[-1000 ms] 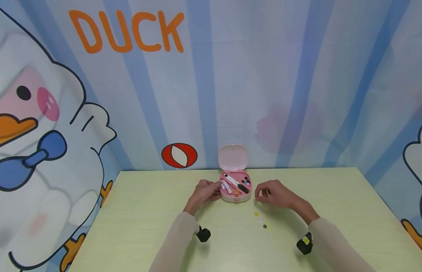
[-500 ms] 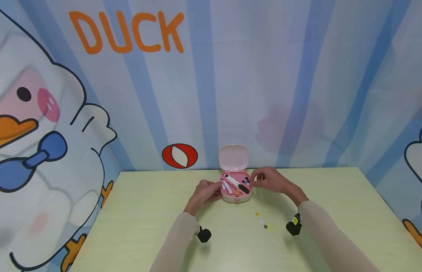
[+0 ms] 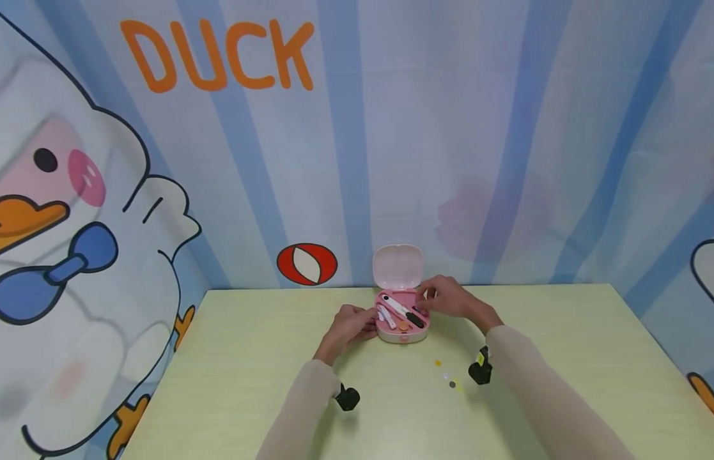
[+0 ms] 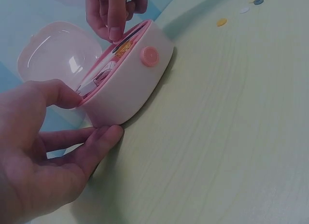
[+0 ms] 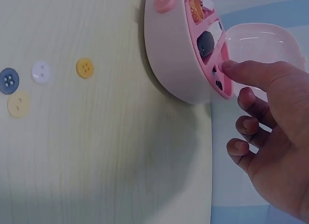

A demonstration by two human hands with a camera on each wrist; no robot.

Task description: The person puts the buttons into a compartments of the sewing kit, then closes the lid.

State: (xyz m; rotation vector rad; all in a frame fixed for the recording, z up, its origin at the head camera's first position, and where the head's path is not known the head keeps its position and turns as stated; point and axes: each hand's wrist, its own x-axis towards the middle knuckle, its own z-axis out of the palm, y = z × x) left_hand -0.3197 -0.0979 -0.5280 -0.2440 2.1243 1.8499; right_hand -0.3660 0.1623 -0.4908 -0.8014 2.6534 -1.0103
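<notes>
A pink-and-white sewing kit box (image 3: 403, 335) sits with its lid (image 3: 398, 266) raised at the far table edge. My left hand (image 3: 346, 331) holds its left side, thumb on the rim and fingers low against the wall. Inside lie a white tool with a black end (image 3: 414, 319), small white items (image 3: 385, 315) and an orange round piece (image 3: 403, 326). Over the right compartment is my right hand (image 3: 449, 298); in the right wrist view its thumb (image 5: 229, 64) dips in beside small dark pieces (image 5: 218, 84). Anything between those fingertips is hidden.
Several loose buttons lie on the table right of the box's front: a yellow button (image 5: 85, 68), a white button (image 5: 40, 72), a dark grey button (image 5: 9, 80) and a pale yellow button (image 5: 18, 104). A striped duck backdrop (image 3: 357, 160) stands behind the table's back edge.
My right hand has moved from the table beside the box, up and left, to the box's right compartment. My left hand stays on the box.
</notes>
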